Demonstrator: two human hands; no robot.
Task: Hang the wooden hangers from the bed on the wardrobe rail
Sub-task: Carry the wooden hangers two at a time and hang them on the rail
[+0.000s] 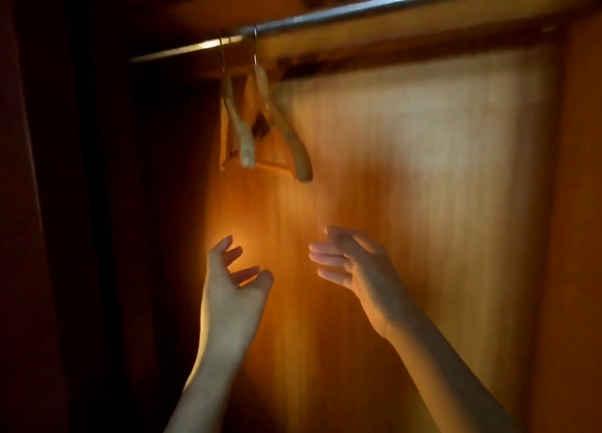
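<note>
Here, at the far left, the wardrobe's side wall (81, 204) lies in deep shadow and shows nothing more. Next to the right, two wooden hangers hang by their metal hooks on the left part of the wardrobe rail (374, 4): the left hanger (239, 126) and, just beside it, the right hanger (286, 133), both seen nearly end-on, so that they overlap in the view. Whether they touch cannot be told. Below them and well apart from them, the left hand (233, 289) is raised with its fingers spread and loosely bent, holding nothing. To its right, the right hand (355, 269) is raised too, with its fingers extended side by side, and is likewise empty; it is somewhat blurred. Neither hand touches a hanger or the rail. Behind both hands stands the lit wooden back panel (423, 172), and above it the rail runs on bare toward the upper right. By my reading, this is the gap between one hanger and the next, with two hung and both hands free. The bed is out of view, so how many hangers remain cannot be told. The next move would call for fetching another hanger from the bed, lifting it hook-first and setting the hook over the bare rail right of the pair.
</note>
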